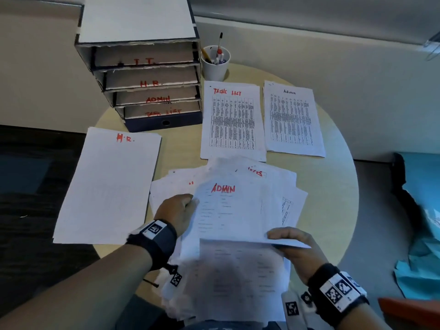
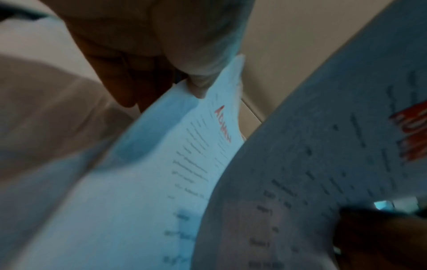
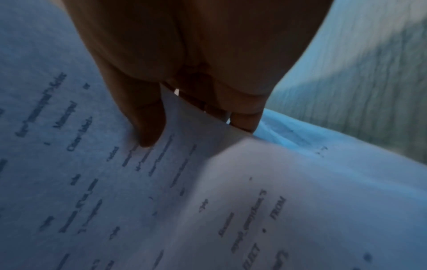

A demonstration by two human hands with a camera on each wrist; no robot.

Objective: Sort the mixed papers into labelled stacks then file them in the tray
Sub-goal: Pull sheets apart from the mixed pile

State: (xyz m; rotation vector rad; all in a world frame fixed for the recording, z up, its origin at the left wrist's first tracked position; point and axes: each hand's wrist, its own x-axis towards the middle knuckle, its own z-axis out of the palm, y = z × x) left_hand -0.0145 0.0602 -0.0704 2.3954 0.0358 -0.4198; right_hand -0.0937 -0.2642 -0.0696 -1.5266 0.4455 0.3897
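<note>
A loose pile of mixed papers (image 1: 281, 184) lies at the middle of the round table (image 1: 333, 198). On top is a sheet headed ADMIN in red (image 1: 228, 210). My left hand (image 1: 190, 201) pinches its left edge, and the left wrist view shows that sheet (image 2: 203, 146) between my fingers (image 2: 198, 73). My right hand (image 1: 283, 236) pinches a lower right paper corner, thumb (image 3: 148, 118) on top and fingers beneath. Sorted stacks lie around: H.R. (image 1: 109, 186), Task List (image 1: 232, 120), Admin (image 1: 292, 120). The tray (image 1: 147, 79) has shelves marked I.T., H.R., ADMIN and TASK LIST.
A white cup of pens (image 1: 215, 61) stands right of the tray. A blurred printed sheet (image 1: 238, 277) hangs over the table's near edge. Teal material (image 1: 423, 222) and an orange-red object (image 1: 409, 308) lie off the table to the right.
</note>
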